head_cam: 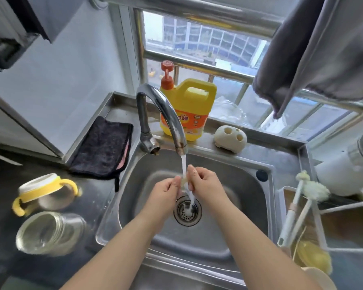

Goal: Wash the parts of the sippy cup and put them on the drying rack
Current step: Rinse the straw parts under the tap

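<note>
Small translucent part (183,182) of the sippy cup sits under the running stream, over the middle of the sink (260,206), just above the drain (187,210). We cannot tell which part it is; it is small and blurred by water. Left hand (166,190) pinches it from the left, fingers curled in; right hand (204,182) pinches it from the right, thumb and forefinger closed on its upper end. Both grips are tight on the one piece.

Faucet (166,114) runs directly onto it. We judge the step to be rinsing. To do it well: turn the piece so water reaches every face, keep the pinch firm so it cannot slip into the drain.

Left on the counter (4,185): handled lid (44,189) with yellow handles, and nearer, the clear cup body (48,233) on its side, both apparently unwashed. Far side: yellow detergent bottle (189,109). Right: drying rack (323,227) with a brush (296,208) leaning on it.
</note>
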